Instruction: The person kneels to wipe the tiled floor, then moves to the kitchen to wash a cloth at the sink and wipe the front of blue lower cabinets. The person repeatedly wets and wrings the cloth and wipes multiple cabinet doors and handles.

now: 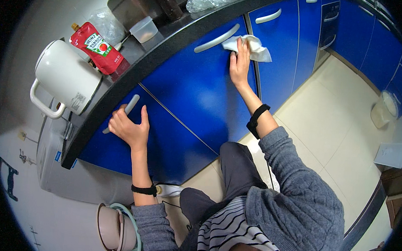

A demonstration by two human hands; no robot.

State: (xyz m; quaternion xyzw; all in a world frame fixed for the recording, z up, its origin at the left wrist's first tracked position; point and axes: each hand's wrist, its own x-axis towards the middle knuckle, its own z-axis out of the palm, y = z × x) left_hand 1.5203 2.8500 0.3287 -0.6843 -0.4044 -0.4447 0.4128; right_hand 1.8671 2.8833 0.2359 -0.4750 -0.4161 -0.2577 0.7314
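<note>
My left hand (129,127) has its fingers hooked over the pale handle (132,103) of the left blue cabinet door (165,147), its thumb apart from the handle. With fingers extended, my right hand (240,66) presses a crumpled white cloth (257,50) against the blue cabinet front. The cloth lies across the dark gap between the middle door (196,81) and the door to its right (276,54). Just left of the cloth is the middle door's curved handle (217,39). Part of the cloth is hidden under my fingers.
Along the dark countertop edge (150,59) stand a white kettle (65,74), a red Heinz pouch (97,48) and a clear plastic tub (143,29). Pinkish buckets (110,228) stand at lower left. A translucent bin (384,109) is on the tiled floor (323,132) at right.
</note>
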